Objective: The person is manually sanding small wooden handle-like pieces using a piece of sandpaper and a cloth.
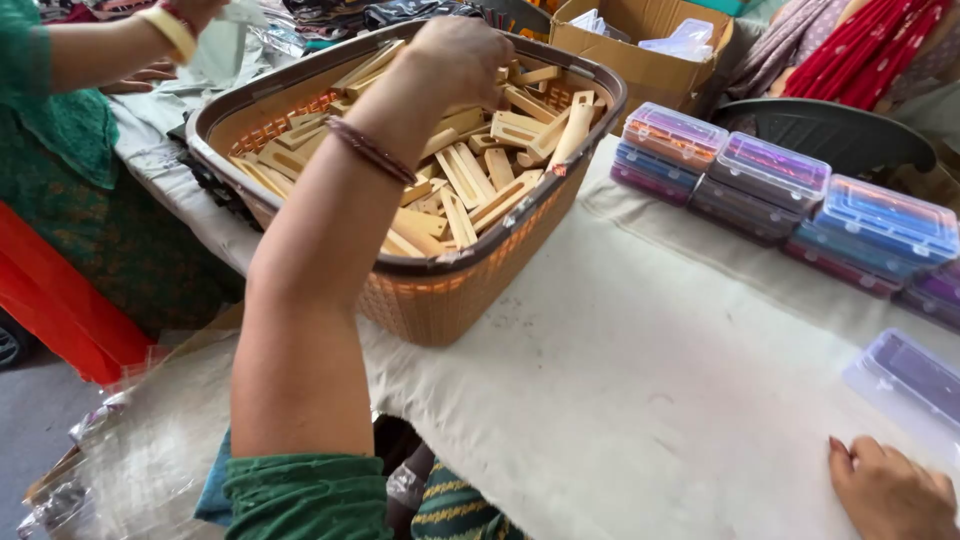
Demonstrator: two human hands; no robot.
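Two hands are mine. My left hand (462,60) reaches from the lower left up to the top centre, fingers curled down into the wooden pieces (470,175) heaped in the brown basket (440,290). I cannot tell what it has hold of; the fingertips are hidden behind the knuckles. My right hand (890,492) lies flat and empty on the white cloth (640,370) in the lower right corner, cut off by the frame edge, just below a clear plastic box (905,385).

Open room lies across the middle and lower centre of the frame, bare cloth between the basket and my right hand. The basket's near side overhangs the table edge at centre left. Stacked coloured boxes (790,205) line the right, running off the frame. At the upper left another person's arm (120,45) with a yellow bangle is cut off at the top; what it handles is blurred. A cardboard carton (640,55) sits behind the basket, its contents hard to make out.
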